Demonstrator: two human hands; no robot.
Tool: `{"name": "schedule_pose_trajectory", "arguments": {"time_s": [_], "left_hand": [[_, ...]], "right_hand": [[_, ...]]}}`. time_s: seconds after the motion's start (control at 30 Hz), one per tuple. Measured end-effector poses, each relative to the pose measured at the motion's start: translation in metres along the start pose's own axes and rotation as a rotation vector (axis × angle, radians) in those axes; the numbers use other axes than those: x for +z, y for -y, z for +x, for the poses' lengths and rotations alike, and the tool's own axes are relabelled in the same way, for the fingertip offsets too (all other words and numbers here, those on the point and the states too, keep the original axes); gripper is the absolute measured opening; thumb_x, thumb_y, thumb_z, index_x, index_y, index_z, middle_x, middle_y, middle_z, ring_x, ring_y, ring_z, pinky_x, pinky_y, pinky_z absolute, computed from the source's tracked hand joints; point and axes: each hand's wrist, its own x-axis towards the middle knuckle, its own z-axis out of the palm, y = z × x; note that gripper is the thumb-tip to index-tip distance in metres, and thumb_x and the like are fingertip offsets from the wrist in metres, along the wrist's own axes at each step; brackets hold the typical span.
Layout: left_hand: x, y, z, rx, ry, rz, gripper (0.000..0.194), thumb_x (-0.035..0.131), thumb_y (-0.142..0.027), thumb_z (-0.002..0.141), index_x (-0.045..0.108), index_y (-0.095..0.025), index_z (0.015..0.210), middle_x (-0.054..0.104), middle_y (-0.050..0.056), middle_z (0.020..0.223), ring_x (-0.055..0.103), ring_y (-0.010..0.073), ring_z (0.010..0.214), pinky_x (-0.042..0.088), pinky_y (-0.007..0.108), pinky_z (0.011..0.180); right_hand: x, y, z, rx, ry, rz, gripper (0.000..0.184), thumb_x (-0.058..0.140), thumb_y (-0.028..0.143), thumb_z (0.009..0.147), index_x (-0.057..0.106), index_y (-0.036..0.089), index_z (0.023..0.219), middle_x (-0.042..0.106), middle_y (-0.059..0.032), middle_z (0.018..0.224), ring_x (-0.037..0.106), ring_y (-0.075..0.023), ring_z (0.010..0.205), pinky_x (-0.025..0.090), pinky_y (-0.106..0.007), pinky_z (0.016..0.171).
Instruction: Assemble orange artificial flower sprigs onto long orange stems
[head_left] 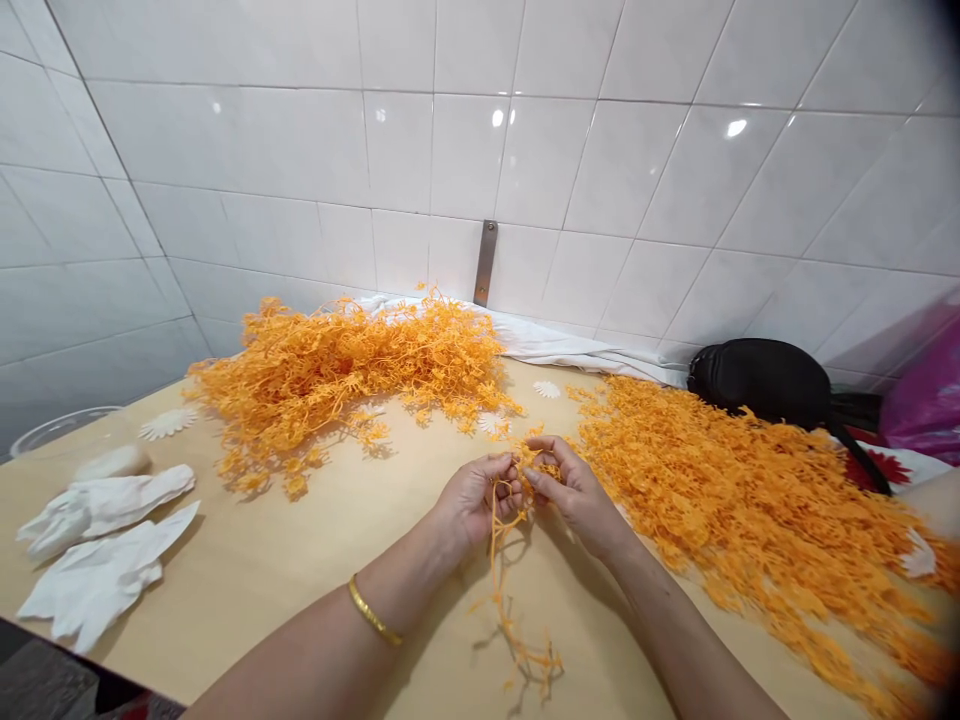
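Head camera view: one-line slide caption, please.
Left hand and right hand hold an orange lacy strand between one orange heap and another on a tabletop.

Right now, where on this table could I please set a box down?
Bare tabletop lies between the white gloves, the orange strand pile and the left forearm. The right side is crowded: another orange pile covers it up to the right hand.
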Motion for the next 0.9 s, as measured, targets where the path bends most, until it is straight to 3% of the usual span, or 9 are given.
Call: {"name": "schedule_pose_trajectory", "arguments": {"time_s": [0.2, 0.37, 0.47, 0.67, 0.8, 0.9], "left_hand": [[0.0019, 0.006, -0.0025, 0.265, -0.068, 0.297, 0.012, 0.063, -0.015, 0.063, 0.052, -0.012, 0.06, 0.048, -0.002, 0.045, 0.044, 0.0052, 0.037, 0.033, 0.017, 0.041], [0.0042, 0.0072, -0.0058, 0.296, -0.046, 0.348, 0.016, 0.066, -0.018, 0.058, 0.052, -0.012, 0.055, 0.047, -0.002, 0.042, 0.043, 0.0055, 0.037, 0.031, 0.019, 0.041], [0.0033, 0.0057, -0.0051, 0.308, -0.05, 0.371, 0.016, 0.066, -0.016, 0.057, 0.051, -0.012, 0.053, 0.048, -0.002, 0.042, 0.043, 0.0053, 0.037, 0.032, 0.019, 0.042], [-0.0002, 0.0061, -0.002, 0.227, 0.015, 0.303, 0.01, 0.064, -0.013, 0.059, 0.054, -0.012, 0.061, 0.054, 0.0, 0.049, 0.05, 0.0077, 0.043, 0.037, 0.019, 0.044], [-0.0009, 0.003, -0.003, 0.087, 0.01, 0.212, 0.02, 0.062, -0.004, 0.058, 0.056, -0.014, 0.074, 0.052, -0.003, 0.05, 0.048, 0.0055, 0.041, 0.037, 0.016, 0.044], [-0.0015, 0.0007, -0.0031, 0.036, 0.01, 0.215, 0.014, 0.063, -0.011, 0.061, 0.054, -0.014, 0.071, 0.052, -0.002, 0.05, 0.048, 0.006, 0.042, 0.036, 0.016, 0.042]], "right_hand": [[-0.0047, -0.0024, 0.0026, 0.095, -0.046, 0.19, 0.037, 0.046, 0.052, 0.075, 0.052, 0.021, 0.094, 0.045, 0.0034, 0.064, 0.039, -0.0067, 0.045, 0.035, -0.021, 0.043], [-0.0045, -0.0047, 0.0029, -0.002, -0.016, -0.016, 0.029, 0.055, 0.046, 0.071, 0.053, 0.018, 0.068, 0.043, 0.0043, 0.056, 0.037, -0.0068, 0.047, 0.033, -0.02, 0.044], [-0.0059, -0.003, 0.0026, 0.022, -0.065, 0.025, 0.027, 0.057, 0.042, 0.07, 0.05, 0.018, 0.063, 0.043, 0.0055, 0.051, 0.038, -0.0066, 0.045, 0.033, -0.019, 0.045], [-0.0075, -0.0017, 0.0034, 0.131, -0.098, 0.274, 0.025, 0.066, 0.038, 0.06, 0.053, 0.018, 0.069, 0.053, 0.0036, 0.061, 0.038, -0.0052, 0.044, 0.032, -0.019, 0.043], [-0.0081, -0.0058, 0.005, 0.09, -0.104, 0.183, 0.025, 0.067, 0.034, 0.06, 0.06, 0.018, 0.077, 0.051, 0.0039, 0.055, 0.038, -0.0063, 0.045, 0.031, -0.019, 0.043], [-0.0097, -0.0075, 0.0055, 0.051, -0.105, 0.087, 0.021, 0.064, 0.032, 0.063, 0.062, 0.018, 0.079, 0.05, 0.0044, 0.054, 0.039, -0.0069, 0.046, 0.032, -0.02, 0.044]]}}
